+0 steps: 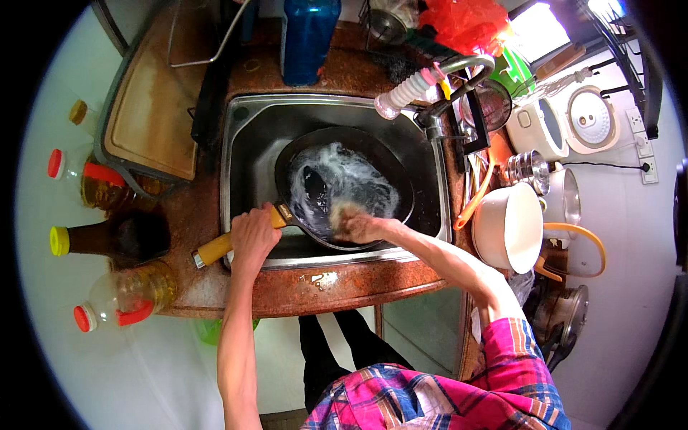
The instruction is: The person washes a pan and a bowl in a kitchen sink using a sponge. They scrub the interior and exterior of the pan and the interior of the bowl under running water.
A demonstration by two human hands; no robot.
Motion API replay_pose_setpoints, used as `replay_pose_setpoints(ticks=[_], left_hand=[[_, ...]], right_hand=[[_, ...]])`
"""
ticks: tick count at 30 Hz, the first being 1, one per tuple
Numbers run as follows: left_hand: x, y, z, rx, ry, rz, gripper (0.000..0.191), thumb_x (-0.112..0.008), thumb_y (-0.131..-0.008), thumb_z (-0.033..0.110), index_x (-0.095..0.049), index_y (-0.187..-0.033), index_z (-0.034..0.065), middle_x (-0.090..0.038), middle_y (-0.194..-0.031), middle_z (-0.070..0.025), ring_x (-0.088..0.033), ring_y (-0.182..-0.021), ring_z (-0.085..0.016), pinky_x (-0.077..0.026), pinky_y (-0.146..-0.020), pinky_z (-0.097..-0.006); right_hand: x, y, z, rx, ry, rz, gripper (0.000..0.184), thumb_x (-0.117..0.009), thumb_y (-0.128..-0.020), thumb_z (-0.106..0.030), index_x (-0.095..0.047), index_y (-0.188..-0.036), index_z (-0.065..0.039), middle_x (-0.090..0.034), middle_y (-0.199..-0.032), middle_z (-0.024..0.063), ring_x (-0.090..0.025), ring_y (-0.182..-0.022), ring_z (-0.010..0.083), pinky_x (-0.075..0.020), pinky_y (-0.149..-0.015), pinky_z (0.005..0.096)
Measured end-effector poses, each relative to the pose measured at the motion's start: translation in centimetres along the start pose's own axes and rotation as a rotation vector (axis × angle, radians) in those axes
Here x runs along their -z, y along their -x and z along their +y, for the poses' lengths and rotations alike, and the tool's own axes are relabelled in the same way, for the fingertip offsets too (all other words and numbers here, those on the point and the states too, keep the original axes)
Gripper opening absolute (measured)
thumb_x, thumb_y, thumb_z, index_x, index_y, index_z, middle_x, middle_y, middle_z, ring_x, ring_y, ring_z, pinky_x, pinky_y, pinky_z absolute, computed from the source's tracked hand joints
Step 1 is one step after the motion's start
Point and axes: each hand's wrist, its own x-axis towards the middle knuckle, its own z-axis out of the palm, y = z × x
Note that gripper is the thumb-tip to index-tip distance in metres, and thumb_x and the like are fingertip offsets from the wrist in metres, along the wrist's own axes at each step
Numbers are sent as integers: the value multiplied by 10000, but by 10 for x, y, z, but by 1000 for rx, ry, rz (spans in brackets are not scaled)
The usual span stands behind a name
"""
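A dark frying pan with a wooden handle rests tilted in the stainless steel sink. White suds and water swirl over its inner surface. My left hand is closed around the handle, over the sink's front left rim. Down inside the pan, near its front wall, is my right hand, blurred by motion. A brownish, fuzzy scrubber shows at its fingers, and the hand appears closed on it; its exact kind is too blurred to tell.
A faucet with a ribbed spout extension overhangs the sink's back right. Oil bottles and a dark sauce bottle line the left. A blue bottle stands behind. At right are a white pot and an open rice cooker.
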Motion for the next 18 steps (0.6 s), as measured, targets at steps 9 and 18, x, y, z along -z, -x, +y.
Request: replay_pose_setpoints(ticks=[9,18], left_hand=[[1,-5,8,14,-23,-88,352,-632,-668,159,-573,-990,29,-643,-765,-182,-627,-752,-357,-472,-679,-435],[2,-2,5,50,8,-88,324,-636,-666,174,-564,-947,28,-633,-776,-188,-612,-786,-362,-443,-714,-450]], right_hand=[[33,-131,6,-466,74,307,182,-536,-763,-93,-595,-909,-2,-547,-966,182,-490,-974,350,-451,-818,410],[76,-54,100,-628,742,-92,228,-548,-766,-183,-640,-971,-142,-541,-1083,33,-468,-1068,219,-359,-898,394]])
